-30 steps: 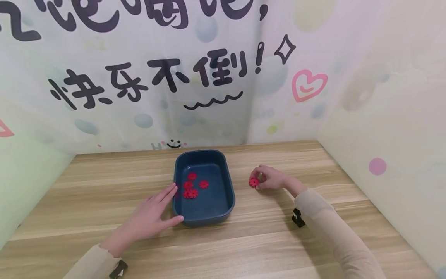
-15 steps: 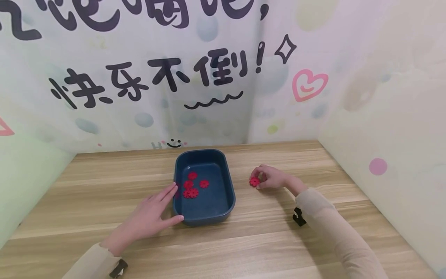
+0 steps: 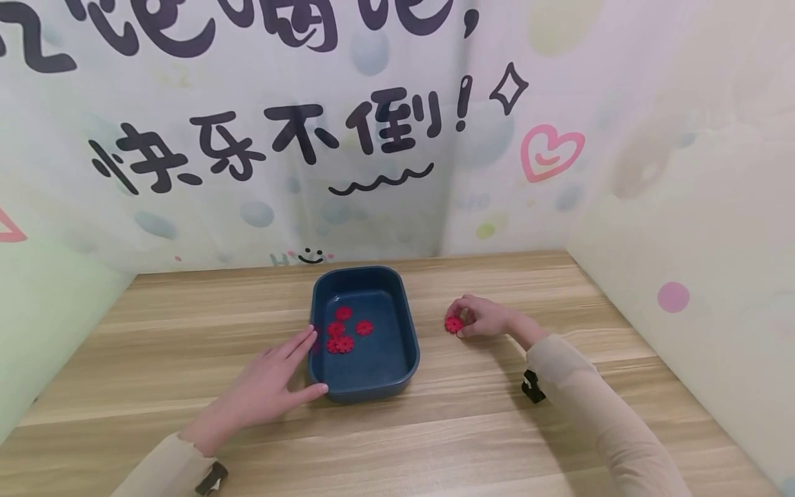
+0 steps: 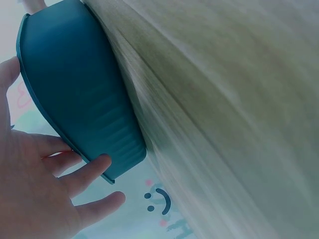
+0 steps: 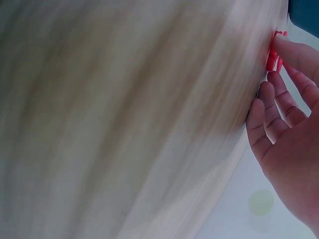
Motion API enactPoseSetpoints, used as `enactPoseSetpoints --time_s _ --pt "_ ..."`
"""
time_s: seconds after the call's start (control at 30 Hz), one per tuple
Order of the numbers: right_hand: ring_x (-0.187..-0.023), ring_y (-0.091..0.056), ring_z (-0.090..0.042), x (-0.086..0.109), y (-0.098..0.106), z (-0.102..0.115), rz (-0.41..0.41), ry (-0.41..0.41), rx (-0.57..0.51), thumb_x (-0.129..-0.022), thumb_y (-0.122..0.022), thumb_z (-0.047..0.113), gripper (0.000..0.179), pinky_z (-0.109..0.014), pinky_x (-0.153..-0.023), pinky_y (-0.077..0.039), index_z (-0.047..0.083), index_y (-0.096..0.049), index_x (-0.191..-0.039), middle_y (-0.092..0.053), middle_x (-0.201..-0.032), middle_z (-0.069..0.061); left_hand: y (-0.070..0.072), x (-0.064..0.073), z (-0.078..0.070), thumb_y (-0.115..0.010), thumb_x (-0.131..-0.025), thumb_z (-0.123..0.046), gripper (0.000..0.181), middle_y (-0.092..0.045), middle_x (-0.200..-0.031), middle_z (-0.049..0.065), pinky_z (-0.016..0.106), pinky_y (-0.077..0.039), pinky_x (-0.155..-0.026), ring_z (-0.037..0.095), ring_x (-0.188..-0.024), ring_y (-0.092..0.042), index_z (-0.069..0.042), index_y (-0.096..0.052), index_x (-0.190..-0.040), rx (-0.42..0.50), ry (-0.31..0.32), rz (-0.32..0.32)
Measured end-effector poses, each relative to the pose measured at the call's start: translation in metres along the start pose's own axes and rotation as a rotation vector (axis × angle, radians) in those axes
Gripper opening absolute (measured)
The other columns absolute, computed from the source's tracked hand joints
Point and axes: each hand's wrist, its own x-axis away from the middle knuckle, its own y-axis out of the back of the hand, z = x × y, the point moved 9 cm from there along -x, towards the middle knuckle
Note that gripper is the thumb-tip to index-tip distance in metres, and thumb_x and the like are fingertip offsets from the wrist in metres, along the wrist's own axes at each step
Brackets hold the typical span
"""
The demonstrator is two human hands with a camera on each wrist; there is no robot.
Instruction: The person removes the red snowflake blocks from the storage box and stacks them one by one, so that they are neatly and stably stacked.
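Observation:
A dark blue rectangular basin (image 3: 373, 369) stands on the table, with several red notched discs (image 3: 364, 328) lying on its floor toward the left. My left hand (image 3: 263, 386) rests against the basin's left side, fingers extended and thumb at the near corner. In the left wrist view the fingertips (image 4: 102, 163) touch the outer wall and rim. Right of the basin, my right hand (image 3: 487, 317) pinches another red notched disc (image 3: 453, 324) between thumb and fingers, low at the tabletop. The right wrist view shows that red disc (image 5: 272, 56) edge-on, partly hidden by the thumb.
The wood-grain table (image 3: 248, 455) ends at a printed back curtain (image 3: 385, 221) with black lettering. A pale wall (image 3: 702, 228) closes the right side and another the left. Black straps (image 3: 532, 386) show at both wrists.

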Motion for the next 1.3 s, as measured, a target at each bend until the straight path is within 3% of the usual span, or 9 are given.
enactPoseSetpoints --time_s 0.23,0.53,0.87,1.1,1.3 --pt "-0.075 -0.047 -0.015 -0.001 0.000 -0.001 -0.004 0.014 0.011 -0.075 -0.067 0.005 0.032 -0.030 -0.070 -0.040 0.007 -0.055 -0.105 -0.047 -0.093 -0.004 0.000 0.001 0.000 -0.050 -0.078 -0.060 0.083 -0.031 -0.138 0.012 0.054 -0.030 -0.090 0.032 -0.117 -0.039 -0.002 -0.034 -0.135 -0.004 -0.006 -0.015" --pt "-0.074 -0.048 -0.019 0.001 0.003 0.007 -0.021 0.095 -0.005 -0.075 -0.066 0.003 0.030 -0.029 -0.068 -0.042 0.001 -0.054 -0.102 -0.047 -0.091 -0.010 0.000 0.001 0.001 -0.049 -0.078 -0.061 0.083 -0.029 -0.139 0.011 0.053 -0.031 -0.090 0.030 -0.119 -0.037 -0.002 -0.033 -0.135 0.005 0.000 -0.006" --pt "-0.074 -0.049 -0.017 -0.001 0.002 0.004 -0.015 0.061 -0.012 -0.075 -0.067 0.004 0.031 -0.030 -0.069 -0.042 0.003 -0.055 -0.103 -0.048 -0.092 -0.009 -0.001 0.001 0.003 -0.052 -0.078 -0.058 0.082 -0.029 -0.140 0.010 0.053 -0.030 -0.091 0.030 -0.120 -0.036 -0.003 -0.033 -0.136 0.007 0.012 -0.002" --pt "-0.080 -0.051 -0.017 0.000 0.002 -0.001 -0.009 0.006 -0.031 -0.076 -0.066 0.004 0.036 -0.032 -0.073 -0.042 0.004 -0.052 -0.109 -0.051 -0.098 -0.007 -0.002 0.000 0.003 -0.047 -0.078 -0.062 0.084 -0.028 -0.140 0.010 0.053 -0.030 -0.091 0.029 -0.120 -0.035 -0.003 -0.033 -0.136 0.002 0.011 0.009" --pt "-0.083 -0.053 -0.021 0.005 0.024 0.006 -0.107 0.023 -0.012 -0.077 -0.058 0.002 0.033 -0.036 -0.074 -0.044 0.000 -0.053 -0.110 -0.055 -0.099 -0.012 -0.002 0.001 0.003 -0.047 -0.078 -0.063 0.084 -0.028 -0.140 0.010 0.053 -0.029 -0.091 0.030 -0.120 -0.035 -0.003 -0.033 -0.136 0.007 0.008 0.000"
